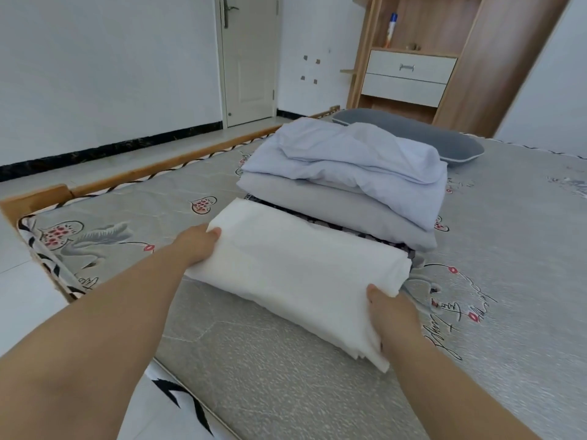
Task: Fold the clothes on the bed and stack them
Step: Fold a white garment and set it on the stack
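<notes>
Both hands are on the folded white cloth (295, 277): our left hand (198, 246) grips its far-left end, thumb on top with the fingers tucked beneath, and our right hand (392, 315) pinches the near-right edge where the layers show loose. The cloth lies on the bed (286, 392), just in front of the stack (346, 182), which has pale blue pieces on top, a grey one under them and a dark patterned one at the bottom. We judge the bundle is about to go onto that stack, and the risks sit there. The loose layers by our right hand could slip apart if we lift unevenly, undoing the fold. The top blue piece is rumpled and humped, so a flat bundle set on it may tilt or slide off. Pushing instead of lifting could shove the stack toward the grey pillow (413, 134).
</notes>
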